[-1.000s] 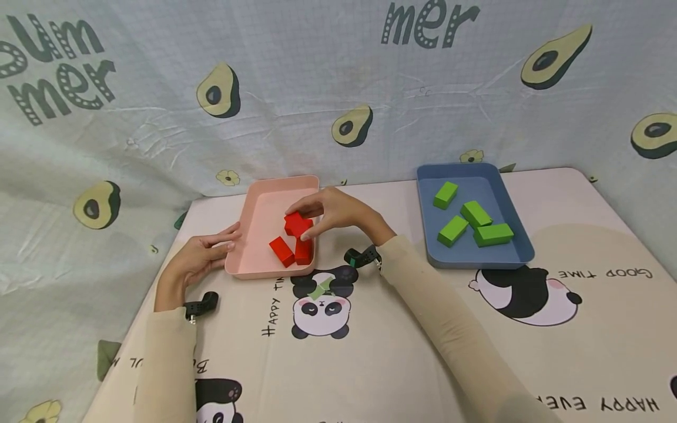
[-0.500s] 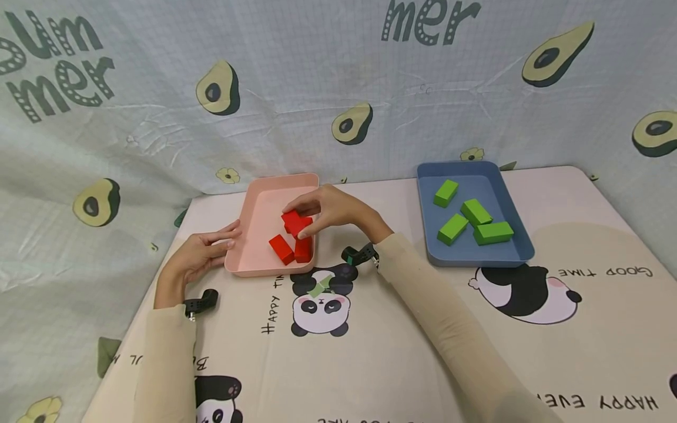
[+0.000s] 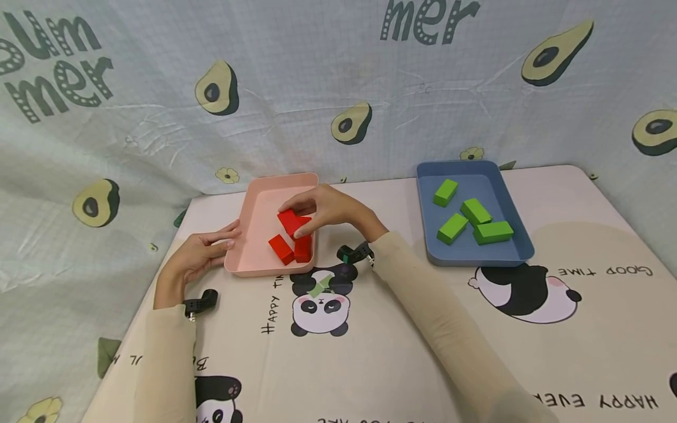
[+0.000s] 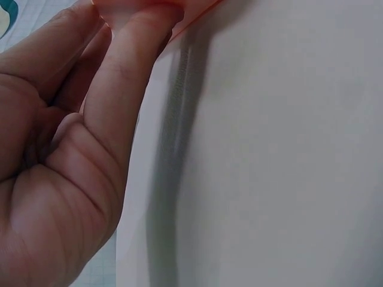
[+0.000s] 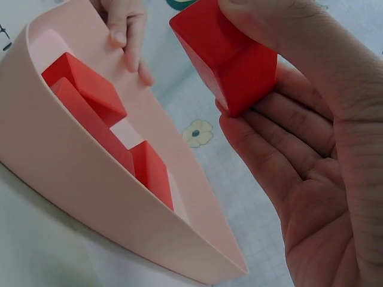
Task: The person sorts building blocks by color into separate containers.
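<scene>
My right hand (image 3: pixel 329 207) pinches a red block (image 3: pixel 288 221) between thumb and fingers over the right side of the pink tray (image 3: pixel 264 226). The right wrist view shows the held block (image 5: pixel 233 57) tilted, apart from the blocks in the tray. Under it lie more red blocks: one slanted block (image 3: pixel 281 249), one (image 3: pixel 302 249) along the right wall, and another partly hidden behind the held one. My left hand (image 3: pixel 198 256) has its fingers stretched out against the tray's left wall. Close up, its thumb (image 4: pixel 122 78) touches the pink wall.
To the right stands a blue tray (image 3: pixel 431 249) with several green blocks (image 3: pixel 493 232) in it. A cloth with panda prints (image 3: pixel 321 311) covers the table, and a curtain with avocado prints (image 3: pixel 351 123) hangs right behind both trays.
My right hand has shifted a little to the left with the held red block, uncovering more of the block behind it. The left hand has stayed at the pink tray's wall.
</scene>
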Available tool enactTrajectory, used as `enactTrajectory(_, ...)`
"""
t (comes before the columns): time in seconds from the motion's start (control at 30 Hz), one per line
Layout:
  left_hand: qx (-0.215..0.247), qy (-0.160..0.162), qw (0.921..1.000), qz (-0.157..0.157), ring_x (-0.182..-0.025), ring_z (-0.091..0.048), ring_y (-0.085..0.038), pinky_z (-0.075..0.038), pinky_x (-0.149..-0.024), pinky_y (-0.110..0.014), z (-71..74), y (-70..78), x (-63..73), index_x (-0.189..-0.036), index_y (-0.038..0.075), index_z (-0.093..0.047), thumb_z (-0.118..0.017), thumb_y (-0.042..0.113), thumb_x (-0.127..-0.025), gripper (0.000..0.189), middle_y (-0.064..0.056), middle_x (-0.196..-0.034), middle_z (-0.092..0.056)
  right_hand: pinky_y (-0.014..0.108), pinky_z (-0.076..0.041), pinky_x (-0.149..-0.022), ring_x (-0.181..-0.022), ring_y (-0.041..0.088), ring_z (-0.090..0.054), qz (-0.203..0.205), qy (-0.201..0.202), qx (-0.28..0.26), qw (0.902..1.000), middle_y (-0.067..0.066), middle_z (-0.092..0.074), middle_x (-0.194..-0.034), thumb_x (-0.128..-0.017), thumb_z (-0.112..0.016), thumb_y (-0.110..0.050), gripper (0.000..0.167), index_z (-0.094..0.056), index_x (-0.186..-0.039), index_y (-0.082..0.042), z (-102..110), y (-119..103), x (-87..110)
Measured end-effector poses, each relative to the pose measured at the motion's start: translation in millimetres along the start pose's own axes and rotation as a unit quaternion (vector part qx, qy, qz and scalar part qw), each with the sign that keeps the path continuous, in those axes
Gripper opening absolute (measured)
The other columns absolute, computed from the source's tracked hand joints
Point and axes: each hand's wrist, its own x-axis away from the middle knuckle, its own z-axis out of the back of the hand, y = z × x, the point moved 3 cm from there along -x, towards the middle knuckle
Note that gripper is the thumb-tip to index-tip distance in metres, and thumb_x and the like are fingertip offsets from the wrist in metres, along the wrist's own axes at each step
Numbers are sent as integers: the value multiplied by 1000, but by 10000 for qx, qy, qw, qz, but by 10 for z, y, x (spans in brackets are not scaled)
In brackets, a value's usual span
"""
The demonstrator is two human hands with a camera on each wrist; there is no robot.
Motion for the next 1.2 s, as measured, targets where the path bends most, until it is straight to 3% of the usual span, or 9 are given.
enactTrajectory(0.57, -14, 95, 10000, 1, -114, -62, 5, -58, -90, -28, 10, 0, 17, -141, 10, -59, -70, 9, -96, 46, 7, -166, -26, 21, -51, -103, -115, 13, -66, -211, -324, -42, 9992, 7, -70, -125, -82, -87, -16, 55, -67, -132, -3, -67, 14, -235)
enactTrajectory(1.2, 35, 21, 10000, -36, -114, -62, 5, -58, -90, -28, -12, -9, -4, -141, 10, -59, -71, 8, -95, 47, 7, -165, -27, 20, -52, -100, -118, 13, -65, -483, -319, -15, 9983, 5, -69, -129, -81, -89, -20, 58, -67, -133, -6, -106, 127, -367)
